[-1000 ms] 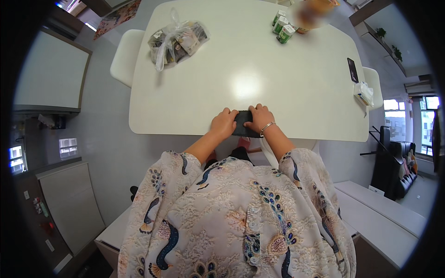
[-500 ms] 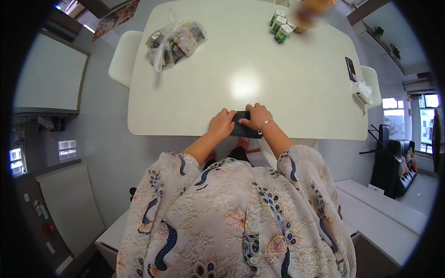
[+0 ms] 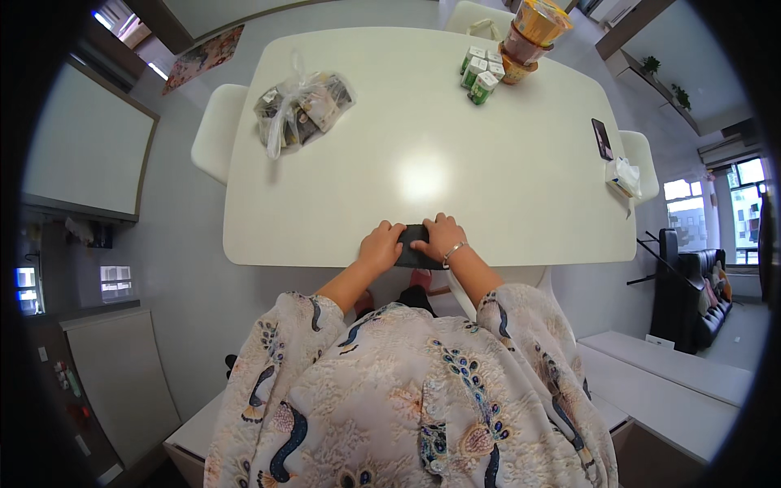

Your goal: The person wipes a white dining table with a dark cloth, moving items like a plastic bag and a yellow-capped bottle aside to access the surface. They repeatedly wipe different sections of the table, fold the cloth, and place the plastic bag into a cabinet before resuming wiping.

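At the near edge of the white table (image 3: 325, 195), a flat black piece (image 3: 420, 257) lies between my hands; whether it is cloth, a pouch or folded plastic I cannot make out. It hangs slightly past the edge. My left hand (image 3: 382, 246) is closed on its left side, with the fingertips at its upper corner. On its right side my right hand (image 3: 442, 238), with a silver bracelet (image 3: 454, 252) at the wrist, grips it, the thumb lying across its face.
A tied clear plastic bag (image 3: 313, 110) of packets lies at the far left. Stacked tubs (image 3: 525, 45) and several green-and-white cartons (image 3: 480, 77) stand at the far right. A phone (image 3: 602, 139) and a tissue pack (image 3: 623, 176) lie near the right edge. White chairs (image 3: 220, 134) flank the table.
The view has tilted, so the table and its things sit lower and the stacked tubs show whole. Both hands stay on the black piece at the edge, with little other change.
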`<state>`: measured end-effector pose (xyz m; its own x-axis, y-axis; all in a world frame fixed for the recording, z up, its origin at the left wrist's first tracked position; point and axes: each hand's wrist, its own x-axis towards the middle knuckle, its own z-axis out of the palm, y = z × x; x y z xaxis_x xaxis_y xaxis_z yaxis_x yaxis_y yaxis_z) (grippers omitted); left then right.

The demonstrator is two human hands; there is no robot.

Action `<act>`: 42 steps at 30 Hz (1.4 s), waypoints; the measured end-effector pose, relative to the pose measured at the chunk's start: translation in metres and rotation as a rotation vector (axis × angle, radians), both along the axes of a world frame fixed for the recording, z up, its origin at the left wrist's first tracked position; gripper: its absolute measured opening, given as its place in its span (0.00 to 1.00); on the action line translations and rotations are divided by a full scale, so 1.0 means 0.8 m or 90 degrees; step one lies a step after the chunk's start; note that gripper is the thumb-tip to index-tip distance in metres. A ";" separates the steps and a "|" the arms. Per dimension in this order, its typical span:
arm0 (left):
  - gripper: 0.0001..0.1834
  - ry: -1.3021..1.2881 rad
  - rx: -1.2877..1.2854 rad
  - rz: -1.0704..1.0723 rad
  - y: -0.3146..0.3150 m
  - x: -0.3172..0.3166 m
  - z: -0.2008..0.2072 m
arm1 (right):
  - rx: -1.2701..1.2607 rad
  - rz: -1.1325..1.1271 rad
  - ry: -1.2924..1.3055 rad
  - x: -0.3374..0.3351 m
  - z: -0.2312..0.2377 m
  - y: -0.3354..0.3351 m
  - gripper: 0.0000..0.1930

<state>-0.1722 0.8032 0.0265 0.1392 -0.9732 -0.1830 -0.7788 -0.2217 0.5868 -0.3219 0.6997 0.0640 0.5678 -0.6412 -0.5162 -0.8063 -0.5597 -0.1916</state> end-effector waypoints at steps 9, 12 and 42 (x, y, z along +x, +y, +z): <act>0.21 0.042 -0.009 -0.004 0.005 0.001 -0.008 | -0.230 -0.025 -0.385 -0.055 -0.035 0.035 0.30; 0.21 0.095 -0.020 -0.007 0.023 -0.009 -0.014 | -0.167 -0.150 -0.353 -0.076 -0.047 0.079 0.26; 0.11 0.248 0.058 0.090 0.171 0.048 -0.040 | -0.062 0.045 -0.553 0.007 -0.086 0.164 0.13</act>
